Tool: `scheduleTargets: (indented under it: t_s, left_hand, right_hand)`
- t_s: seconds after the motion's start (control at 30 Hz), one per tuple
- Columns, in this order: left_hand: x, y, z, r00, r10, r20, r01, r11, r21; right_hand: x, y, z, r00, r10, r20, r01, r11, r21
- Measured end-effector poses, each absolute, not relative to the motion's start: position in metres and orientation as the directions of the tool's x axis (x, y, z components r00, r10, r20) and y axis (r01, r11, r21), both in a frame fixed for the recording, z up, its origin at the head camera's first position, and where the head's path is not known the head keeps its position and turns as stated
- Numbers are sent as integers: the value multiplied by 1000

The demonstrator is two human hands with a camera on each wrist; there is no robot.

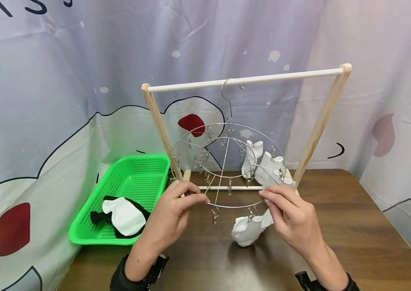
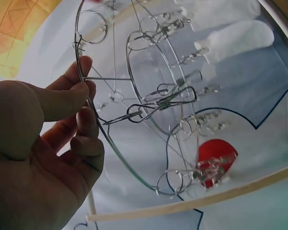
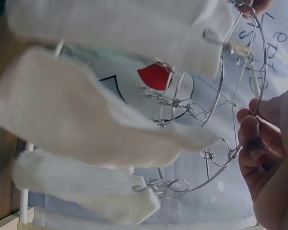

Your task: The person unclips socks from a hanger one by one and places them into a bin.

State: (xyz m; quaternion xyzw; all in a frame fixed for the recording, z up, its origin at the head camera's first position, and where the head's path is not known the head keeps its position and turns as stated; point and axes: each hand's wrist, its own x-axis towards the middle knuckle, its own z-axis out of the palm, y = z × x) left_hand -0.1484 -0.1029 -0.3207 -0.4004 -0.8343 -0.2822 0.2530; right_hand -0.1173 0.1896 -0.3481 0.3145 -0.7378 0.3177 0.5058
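Our left hand (image 1: 172, 212) and right hand (image 1: 294, 214) both pinch round wire hanger (image 1: 221, 174) by edge, mid-frame in head view; white socks (image 1: 269, 167) clipped right of centre; green basket (image 1: 141, 180) at frame left.

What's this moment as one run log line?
left grip: pinches wire hanger; right grip: pinches hanger; white socks: clipped on hanger; green basket: holds white cloth, black cloth
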Motion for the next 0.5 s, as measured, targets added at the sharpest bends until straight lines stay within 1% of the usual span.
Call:
scheduleTargets:
  t_s: [0.1, 0.27, 0.5]
  left_hand:
    - [-152, -106, -323, -562, 520, 643, 806, 520, 284]
    - [-156, -107, -326, -578, 493, 650, 793, 528, 305]
    - [-154, -104, -329, -571, 432, 698, 776, 561, 287]
  right_hand:
    - [-120, 191, -354, -307, -177, 935, -781, 608, -141]
    - [-119, 188, -355, -322, -191, 927, -785, 602, -149]
    - [-115, 178, -349, -269, -204, 941, -798, 595, -100]
